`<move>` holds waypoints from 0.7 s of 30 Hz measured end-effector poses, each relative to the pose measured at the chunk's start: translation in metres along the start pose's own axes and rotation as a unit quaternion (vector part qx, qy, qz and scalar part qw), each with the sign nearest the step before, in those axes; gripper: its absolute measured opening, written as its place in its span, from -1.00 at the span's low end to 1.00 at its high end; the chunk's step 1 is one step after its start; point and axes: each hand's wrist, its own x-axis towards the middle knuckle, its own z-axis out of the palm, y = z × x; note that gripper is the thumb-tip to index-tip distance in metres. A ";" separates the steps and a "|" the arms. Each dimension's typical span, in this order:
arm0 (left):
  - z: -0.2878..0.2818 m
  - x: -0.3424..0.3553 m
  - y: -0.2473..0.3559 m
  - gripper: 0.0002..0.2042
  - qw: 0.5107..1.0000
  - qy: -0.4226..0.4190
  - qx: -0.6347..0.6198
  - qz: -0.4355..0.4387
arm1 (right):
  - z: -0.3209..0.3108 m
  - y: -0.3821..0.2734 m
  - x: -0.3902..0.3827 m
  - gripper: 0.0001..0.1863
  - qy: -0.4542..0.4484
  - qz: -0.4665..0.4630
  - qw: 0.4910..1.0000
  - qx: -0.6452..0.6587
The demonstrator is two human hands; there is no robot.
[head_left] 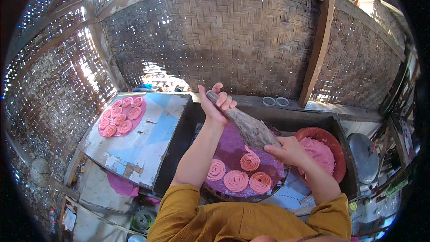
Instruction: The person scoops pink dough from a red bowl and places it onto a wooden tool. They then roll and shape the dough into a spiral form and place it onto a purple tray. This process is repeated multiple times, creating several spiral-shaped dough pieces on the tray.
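My left hand curls round the narrow upper end of a long, weathered wooden tool, slanting down to the right. My right hand grips its wider lower end. Beneath it, a round purple sheet holds several pink coiled spirals; a short strand rises from the upper coil toward the tool, where its upper end is hidden. At the right, beside my right hand, a red basin holds a pink paste.
A worn blue-and-white board at the left carries a pink round of several coils. Two pale rings lie on the back ledge. A dark metal lid stands at the right. Woven bamboo walls enclose the work area.
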 end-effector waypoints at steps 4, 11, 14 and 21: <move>0.007 -0.009 0.006 -0.37 0.999 0.036 0.014 0.006 | 0.005 -0.011 -0.004 -0.54 -0.020 0.007 0.999 0.027; 0.021 -0.015 0.018 -0.37 0.999 -0.011 0.042 0.000 | 0.015 -0.013 -0.005 -0.44 -0.050 0.020 0.993 0.109; 0.048 -0.031 0.014 -0.36 0.987 0.119 0.105 0.011 | 0.015 -0.018 -0.009 -0.45 -0.046 0.012 0.986 0.161; -0.037 -0.104 -0.008 -0.32 0.798 0.195 0.531 -0.209 | 0.027 -0.010 -0.007 -0.46 -0.045 0.000 0.984 0.175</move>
